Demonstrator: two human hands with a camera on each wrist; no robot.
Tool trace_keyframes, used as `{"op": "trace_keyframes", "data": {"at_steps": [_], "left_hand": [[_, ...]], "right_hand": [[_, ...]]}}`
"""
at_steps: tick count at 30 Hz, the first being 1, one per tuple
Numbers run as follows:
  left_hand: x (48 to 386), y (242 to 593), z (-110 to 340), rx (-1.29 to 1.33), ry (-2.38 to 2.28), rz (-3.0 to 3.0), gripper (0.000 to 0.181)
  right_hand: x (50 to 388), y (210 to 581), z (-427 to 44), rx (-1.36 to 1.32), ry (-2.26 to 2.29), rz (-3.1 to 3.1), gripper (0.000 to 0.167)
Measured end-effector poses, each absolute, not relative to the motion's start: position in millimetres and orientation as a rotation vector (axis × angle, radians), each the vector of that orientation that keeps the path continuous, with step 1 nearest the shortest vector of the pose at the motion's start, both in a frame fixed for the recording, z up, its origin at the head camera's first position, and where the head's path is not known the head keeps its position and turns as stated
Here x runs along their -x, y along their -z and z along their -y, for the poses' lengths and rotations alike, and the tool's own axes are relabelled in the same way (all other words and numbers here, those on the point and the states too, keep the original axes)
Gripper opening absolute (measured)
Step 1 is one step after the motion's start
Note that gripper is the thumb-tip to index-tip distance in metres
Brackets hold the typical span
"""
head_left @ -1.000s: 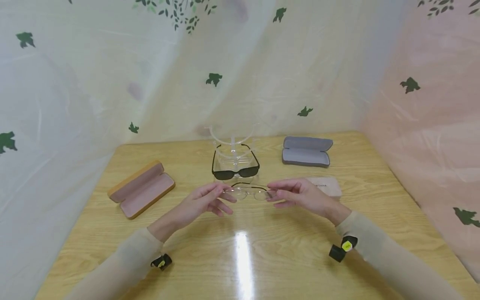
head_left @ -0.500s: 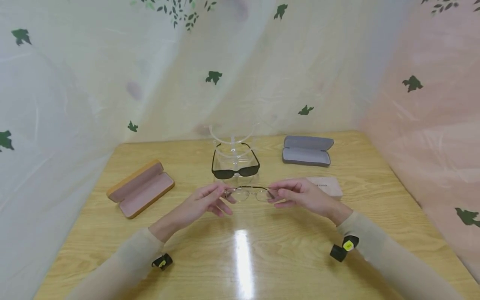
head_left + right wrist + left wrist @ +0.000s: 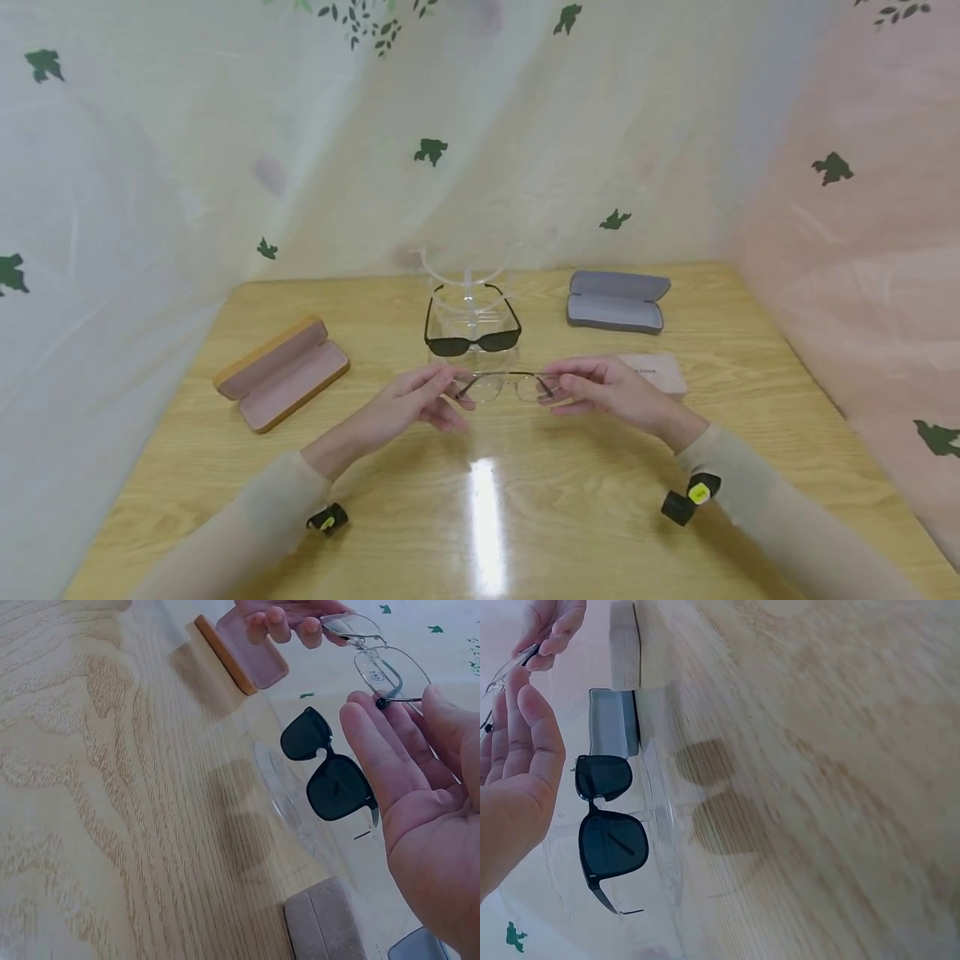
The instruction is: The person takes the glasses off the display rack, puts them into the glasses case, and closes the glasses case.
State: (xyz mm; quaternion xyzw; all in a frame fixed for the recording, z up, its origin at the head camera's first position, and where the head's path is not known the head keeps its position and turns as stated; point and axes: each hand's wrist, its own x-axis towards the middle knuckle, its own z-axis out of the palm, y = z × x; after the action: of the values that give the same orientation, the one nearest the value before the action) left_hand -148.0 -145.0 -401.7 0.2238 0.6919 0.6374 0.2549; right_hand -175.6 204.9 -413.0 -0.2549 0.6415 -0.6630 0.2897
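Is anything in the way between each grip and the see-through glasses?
No, nothing visible: the left grip and right grip both hold the see-through glasses, one at each side. The black sunglasses sit farther back.

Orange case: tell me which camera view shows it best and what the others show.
The head view: there the orange case lies open on the table, whole and unobstructed. The right wrist view shows only part of it, with the left hand in front. The left wrist view doesn't show it.
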Motion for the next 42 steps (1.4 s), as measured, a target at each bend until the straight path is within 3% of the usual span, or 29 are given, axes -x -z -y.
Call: {"op": "trace_keyframes", "data": {"at_steps": [11,42], "left_hand": [[158,399,124,-0.601,-1.777,-1.867,0.054],[230,382,-18,-0.142,-1.972,-1.761,0.043]], "right_hand": [[181,406,-220,0.518,1.856,-1.709,0.031],[231,387,-322,0.387,1.996,-1.842,0.024]]}}
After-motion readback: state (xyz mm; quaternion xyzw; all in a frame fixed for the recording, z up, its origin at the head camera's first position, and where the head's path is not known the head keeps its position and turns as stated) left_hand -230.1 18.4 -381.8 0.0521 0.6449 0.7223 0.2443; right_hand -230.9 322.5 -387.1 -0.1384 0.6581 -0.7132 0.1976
